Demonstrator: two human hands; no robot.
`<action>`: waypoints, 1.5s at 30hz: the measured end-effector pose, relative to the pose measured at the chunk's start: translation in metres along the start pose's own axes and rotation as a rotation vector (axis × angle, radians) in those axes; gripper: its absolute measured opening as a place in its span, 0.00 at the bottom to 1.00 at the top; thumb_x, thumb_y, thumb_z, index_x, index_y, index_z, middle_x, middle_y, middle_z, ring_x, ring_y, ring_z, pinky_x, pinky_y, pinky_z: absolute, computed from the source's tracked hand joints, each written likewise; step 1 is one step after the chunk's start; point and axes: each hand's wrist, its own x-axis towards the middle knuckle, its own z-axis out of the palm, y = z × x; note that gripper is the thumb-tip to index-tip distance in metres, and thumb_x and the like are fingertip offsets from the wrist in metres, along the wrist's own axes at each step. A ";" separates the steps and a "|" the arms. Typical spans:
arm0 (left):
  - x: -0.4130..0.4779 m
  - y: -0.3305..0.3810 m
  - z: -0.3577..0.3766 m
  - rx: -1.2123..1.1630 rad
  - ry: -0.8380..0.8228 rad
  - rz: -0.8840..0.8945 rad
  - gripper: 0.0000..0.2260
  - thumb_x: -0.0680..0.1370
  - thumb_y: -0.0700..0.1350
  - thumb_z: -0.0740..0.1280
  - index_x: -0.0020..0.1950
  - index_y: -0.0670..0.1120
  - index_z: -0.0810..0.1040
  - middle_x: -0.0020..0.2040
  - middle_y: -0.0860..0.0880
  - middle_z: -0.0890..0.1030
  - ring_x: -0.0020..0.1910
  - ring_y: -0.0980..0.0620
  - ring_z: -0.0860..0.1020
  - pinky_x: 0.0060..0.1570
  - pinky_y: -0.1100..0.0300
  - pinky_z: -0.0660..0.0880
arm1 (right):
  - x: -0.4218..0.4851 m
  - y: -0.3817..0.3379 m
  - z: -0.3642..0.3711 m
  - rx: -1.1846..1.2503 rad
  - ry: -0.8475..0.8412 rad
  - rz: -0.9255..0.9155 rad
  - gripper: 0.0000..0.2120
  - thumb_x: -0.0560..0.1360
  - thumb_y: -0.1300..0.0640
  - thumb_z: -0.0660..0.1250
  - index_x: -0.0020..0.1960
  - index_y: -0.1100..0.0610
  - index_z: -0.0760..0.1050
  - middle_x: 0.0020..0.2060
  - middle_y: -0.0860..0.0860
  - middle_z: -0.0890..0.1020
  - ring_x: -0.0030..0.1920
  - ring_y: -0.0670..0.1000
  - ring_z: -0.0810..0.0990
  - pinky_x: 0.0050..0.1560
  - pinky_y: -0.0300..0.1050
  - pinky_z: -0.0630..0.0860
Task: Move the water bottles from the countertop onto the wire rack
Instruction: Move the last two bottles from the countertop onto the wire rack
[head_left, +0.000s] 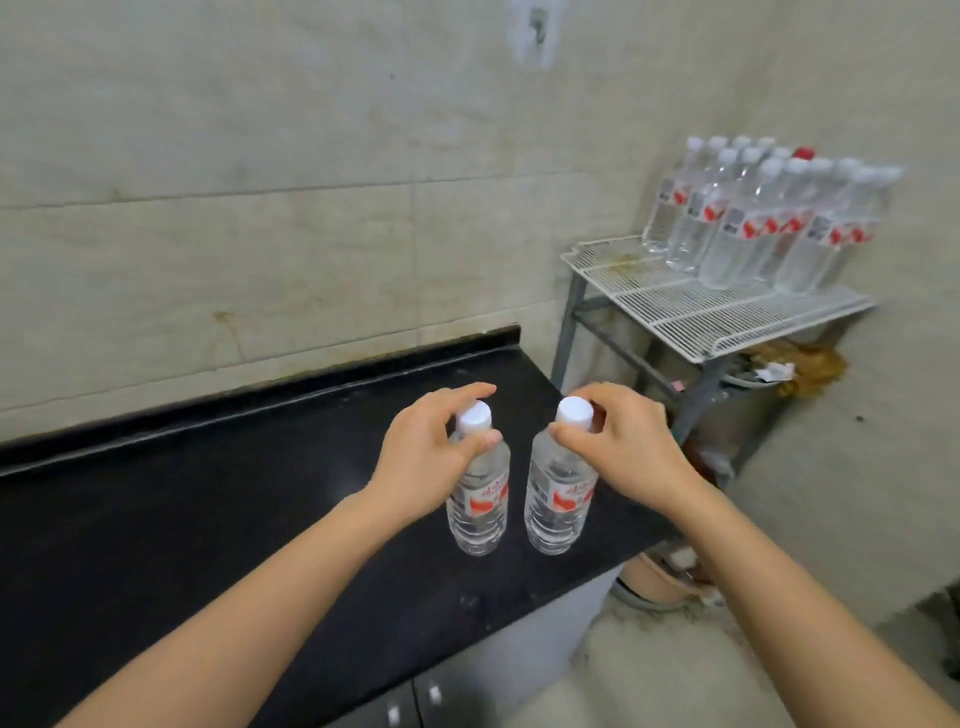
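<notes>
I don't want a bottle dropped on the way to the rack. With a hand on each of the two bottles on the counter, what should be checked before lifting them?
1. Left hand grips the left bottle at its neck: ok.
2. Right hand grips the right bottle at its neck: ok.
3. White caps on both bottles: ok.
4. Bare room on the wire rack, in front of the stored bottles: ok.
5. Grips tight enough to carry full bottles by the neck: cannot tell.
6. Rack steady enough for two more: cannot tell.
</notes>
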 end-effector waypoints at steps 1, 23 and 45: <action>0.014 0.012 0.011 -0.034 -0.012 0.016 0.18 0.71 0.46 0.73 0.60 0.57 0.77 0.53 0.58 0.80 0.53 0.59 0.76 0.54 0.63 0.70 | 0.006 0.011 -0.016 0.011 0.027 0.015 0.06 0.70 0.50 0.71 0.42 0.52 0.79 0.36 0.45 0.80 0.41 0.48 0.77 0.51 0.52 0.73; 0.314 0.236 0.209 -0.418 -0.096 0.334 0.10 0.67 0.40 0.76 0.43 0.49 0.79 0.41 0.51 0.84 0.39 0.55 0.79 0.45 0.57 0.78 | 0.208 0.226 -0.283 0.233 0.347 -0.004 0.05 0.67 0.55 0.77 0.37 0.53 0.81 0.30 0.51 0.75 0.31 0.46 0.69 0.34 0.43 0.66; 0.434 0.246 0.379 -0.187 0.202 0.098 0.10 0.72 0.39 0.72 0.44 0.48 0.71 0.42 0.50 0.81 0.39 0.63 0.78 0.36 0.69 0.75 | 0.380 0.395 -0.325 0.068 -0.052 -0.265 0.20 0.70 0.52 0.72 0.35 0.69 0.72 0.26 0.54 0.68 0.26 0.49 0.65 0.29 0.44 0.60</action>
